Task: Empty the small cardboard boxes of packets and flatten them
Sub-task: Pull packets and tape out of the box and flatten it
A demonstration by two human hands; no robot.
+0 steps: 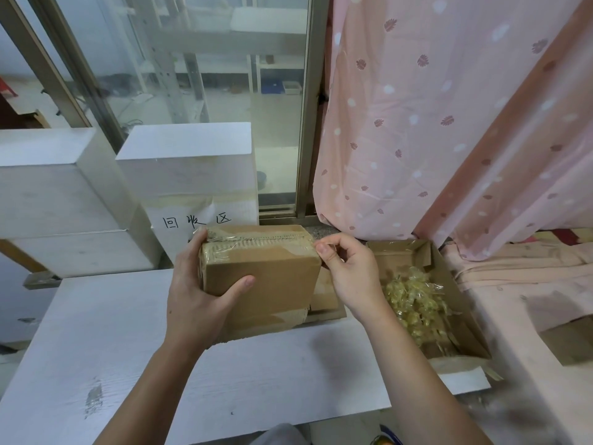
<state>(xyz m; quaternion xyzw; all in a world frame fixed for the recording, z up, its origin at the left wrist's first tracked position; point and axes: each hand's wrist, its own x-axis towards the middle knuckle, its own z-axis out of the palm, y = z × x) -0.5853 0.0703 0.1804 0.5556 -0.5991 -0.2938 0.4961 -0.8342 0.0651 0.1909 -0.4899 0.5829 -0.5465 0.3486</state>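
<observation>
1. I see the small cardboard box (261, 277) held up just above the white table (96, 332), in the middle of the view. It is closed, and clear tape (256, 240) runs along its top seam.
2. My left hand (195, 293) grasps the left end of the box: the thumb lies across the front face and the other fingers go behind the top left corner.
3. My right hand (346, 271) is at the top right corner of the box. Its thumb and forefinger pinch what looks like the loose end of the tape; the other fingers are curled.
4. On the right, an open carton (449, 329) lies flat, touching the table, with yellowish packets (414, 300) in clear wrap inside.
5. I judge the step in hand is the opening of this box; emptying and flattening are not yet done.
6. The next move, I think, calls for a pull of the tape along the seam toward the left, while the left hand keeps the box steady. The tape may tear in a thin strip, so a low and slow pull is better.
</observation>
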